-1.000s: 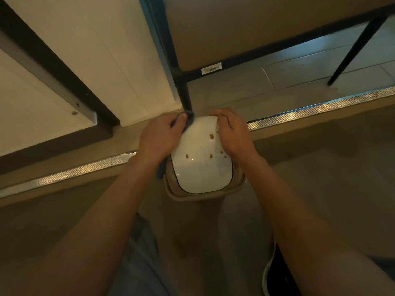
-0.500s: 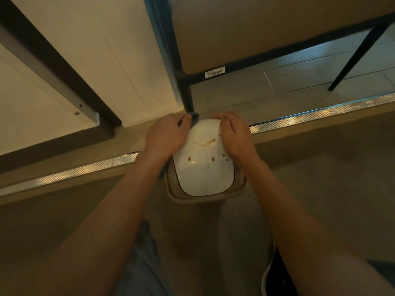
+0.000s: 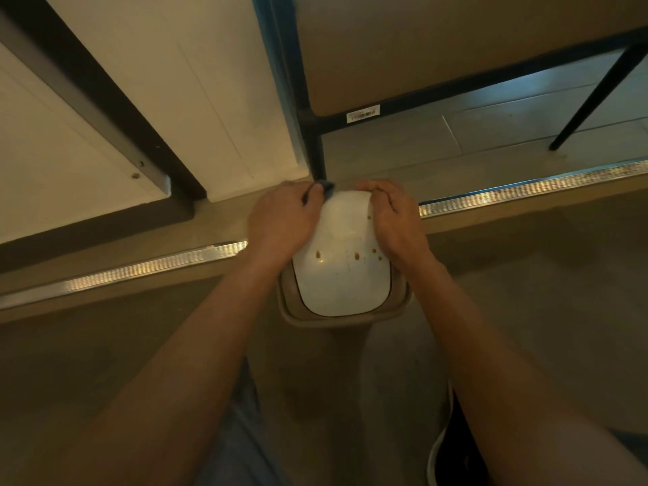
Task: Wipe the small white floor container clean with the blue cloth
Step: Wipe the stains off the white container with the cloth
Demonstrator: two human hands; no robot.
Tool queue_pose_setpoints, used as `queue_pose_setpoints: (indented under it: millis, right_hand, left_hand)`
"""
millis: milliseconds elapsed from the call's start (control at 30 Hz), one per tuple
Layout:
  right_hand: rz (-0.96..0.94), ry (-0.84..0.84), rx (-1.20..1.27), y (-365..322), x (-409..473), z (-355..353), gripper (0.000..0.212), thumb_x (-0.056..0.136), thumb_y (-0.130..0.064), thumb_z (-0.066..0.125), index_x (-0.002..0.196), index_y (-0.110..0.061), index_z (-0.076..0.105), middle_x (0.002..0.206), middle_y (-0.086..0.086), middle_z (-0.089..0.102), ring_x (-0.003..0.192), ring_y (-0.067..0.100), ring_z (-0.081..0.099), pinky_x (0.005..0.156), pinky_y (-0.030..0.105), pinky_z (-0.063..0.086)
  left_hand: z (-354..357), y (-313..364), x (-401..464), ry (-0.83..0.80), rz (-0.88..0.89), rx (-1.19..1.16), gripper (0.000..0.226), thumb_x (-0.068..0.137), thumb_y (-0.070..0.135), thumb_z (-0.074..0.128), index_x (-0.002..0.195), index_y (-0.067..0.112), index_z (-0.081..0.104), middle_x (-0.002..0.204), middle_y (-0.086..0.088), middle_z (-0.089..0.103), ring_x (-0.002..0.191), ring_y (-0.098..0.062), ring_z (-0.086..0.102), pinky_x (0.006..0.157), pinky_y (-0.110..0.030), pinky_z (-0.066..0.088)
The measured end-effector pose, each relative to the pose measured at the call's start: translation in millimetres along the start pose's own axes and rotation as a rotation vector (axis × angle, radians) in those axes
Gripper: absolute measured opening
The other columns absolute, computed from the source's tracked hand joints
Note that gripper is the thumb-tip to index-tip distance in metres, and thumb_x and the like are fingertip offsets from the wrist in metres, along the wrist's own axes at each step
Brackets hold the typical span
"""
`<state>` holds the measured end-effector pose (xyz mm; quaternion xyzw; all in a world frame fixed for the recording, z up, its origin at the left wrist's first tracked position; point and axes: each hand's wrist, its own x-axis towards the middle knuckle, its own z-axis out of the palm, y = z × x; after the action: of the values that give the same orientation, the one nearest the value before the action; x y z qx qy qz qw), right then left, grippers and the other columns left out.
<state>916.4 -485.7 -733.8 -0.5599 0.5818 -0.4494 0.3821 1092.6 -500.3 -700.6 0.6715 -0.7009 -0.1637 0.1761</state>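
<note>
Beige floor [image 3: 526, 310] fills the lower half of the frame, crossed from left to right by a ribbed metal strip [image 3: 122, 275]. White panels [image 3: 196, 82] with a dark beam fill the upper left, and a brown table [image 3: 438, 43] on black legs stands at the upper right. The small white container [image 3: 342, 271] sits on the floor at the centre of the frame, its lid ringed by a tan rim, with several brown spots on the lid. The left hand [image 3: 280, 222] lies on the lid's left side, fingers curled around the blue cloth [image 3: 328, 186], of which only a corner shows at the lid's far edge. The right hand [image 3: 392, 219] grips the lid's right edge with curled fingers. A dark shoe [image 3: 456, 450] with a white sole shows at the lower right.
</note>
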Motion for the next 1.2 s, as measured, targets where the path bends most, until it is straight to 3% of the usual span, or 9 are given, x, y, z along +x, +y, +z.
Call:
queue_pose_setpoints:
  millis: [100, 233, 367, 500, 733, 867, 967, 1067, 1200]
  right_hand:
    - [-0.019, 0.004, -0.001, 0.5, 1.1, 0.0, 0.030, 0.103, -0.015, 0.036, 0.115, -0.014, 0.064, 0.107, -0.008, 0.057, 0.096, -0.005, 0.053, 0.081, 0.005, 0.040]
    - [-0.016, 0.013, -0.010, -0.6, 0.2, -1.7, 0.032, 0.103, -0.015, 0.036, 0.117, -0.012, 0.064, 0.111, -0.003, 0.058, 0.095, -0.004, 0.053, 0.080, 0.001, 0.038]
    - [0.002, 0.005, -0.014, -1.9, -0.2, 0.8, 0.030, 0.104, -0.016, 0.037, 0.117, -0.014, 0.064, 0.110, -0.005, 0.057, 0.094, 0.001, 0.053, 0.078, 0.009, 0.040]
    - [0.002, 0.022, -0.018, -1.1, -0.3, 0.7, 0.032, 0.103, -0.017, 0.036, 0.116, -0.013, 0.065, 0.110, -0.004, 0.059, 0.095, 0.000, 0.054, 0.079, 0.008, 0.040]
    - [0.024, 0.024, -0.006, -3.4, -0.4, -0.4, 0.032, 0.104, -0.016, 0.037, 0.118, -0.011, 0.065, 0.112, -0.002, 0.060, 0.097, 0.004, 0.055, 0.080, 0.008, 0.040]
    - [0.065, 0.015, 0.019, -4.9, -2.2, 0.2, 0.032, 0.105, -0.020, 0.037, 0.117, -0.014, 0.065, 0.113, -0.002, 0.059, 0.097, 0.001, 0.054, 0.079, 0.014, 0.042]
    - [0.071, 0.033, 0.022, -5.9, -2.1, 0.6, 0.030, 0.105, -0.020, 0.037, 0.115, -0.016, 0.065, 0.106, -0.010, 0.058, 0.096, 0.003, 0.055, 0.082, 0.020, 0.046]
    - [0.031, 0.052, 0.020, -5.4, -2.0, 0.3, 0.032, 0.103, -0.016, 0.036, 0.115, -0.012, 0.066, 0.107, -0.006, 0.060, 0.098, 0.008, 0.059, 0.087, 0.021, 0.048]
    - [0.008, 0.068, 0.027, -2.8, 0.0, 0.9, 0.033, 0.100, -0.013, 0.037, 0.113, -0.011, 0.068, 0.111, 0.001, 0.064, 0.101, 0.010, 0.059, 0.089, 0.019, 0.046]
  left_hand:
    - [11.6, 12.1, -10.8, 0.055, 0.164, 0.177, 0.046, 0.102, 0.051, 0.030, 0.132, 0.038, 0.062, 0.136, 0.004, 0.060, 0.121, -0.031, 0.054, 0.103, -0.050, 0.043]
    - [6.8, -22.7, -34.5, 0.085, 0.465, 0.153, 0.045, 0.104, 0.050, 0.036, 0.145, 0.037, 0.051, 0.151, 0.006, 0.049, 0.136, -0.028, 0.043, 0.111, -0.048, 0.034]
    - [-2.5, -31.6, -11.5, -0.013, 0.155, -0.008, 0.048, 0.102, 0.058, 0.030, 0.140, 0.040, 0.053, 0.137, 0.000, 0.056, 0.121, -0.027, 0.053, 0.102, -0.045, 0.044]
    - [6.4, 14.8, 0.9, -0.071, -0.046, 0.162, 0.051, 0.104, 0.054, 0.023, 0.140, 0.035, 0.054, 0.137, -0.008, 0.055, 0.122, -0.039, 0.050, 0.104, -0.050, 0.041]
    - [2.0, -34.3, -50.9, 0.069, 0.448, 0.214, 0.050, 0.106, 0.051, 0.033, 0.151, 0.031, 0.043, 0.157, -0.002, 0.040, 0.142, -0.031, 0.039, 0.116, -0.051, 0.030]
    - [-3.5, -34.3, -26.6, 0.031, 0.102, -0.024, 0.043, 0.108, 0.044, 0.029, 0.143, 0.031, 0.051, 0.145, -0.004, 0.051, 0.129, -0.027, 0.046, 0.109, -0.043, 0.036]
    - [1.4, 3.1, -5.4, 0.019, -0.036, 0.157, 0.047, 0.107, 0.042, 0.025, 0.135, 0.026, 0.059, 0.133, -0.008, 0.059, 0.119, -0.034, 0.049, 0.100, -0.046, 0.038]
    - [12.3, 28.8, -21.6, 0.112, 0.138, 0.365, 0.045, 0.105, 0.043, 0.029, 0.137, 0.028, 0.057, 0.137, -0.001, 0.057, 0.123, -0.030, 0.045, 0.100, -0.044, 0.035]
    - [17.8, 7.3, -58.0, 0.154, 0.416, 0.389, 0.047, 0.105, 0.044, 0.035, 0.148, 0.029, 0.048, 0.150, 0.003, 0.050, 0.126, -0.032, 0.046, 0.101, -0.045, 0.036]
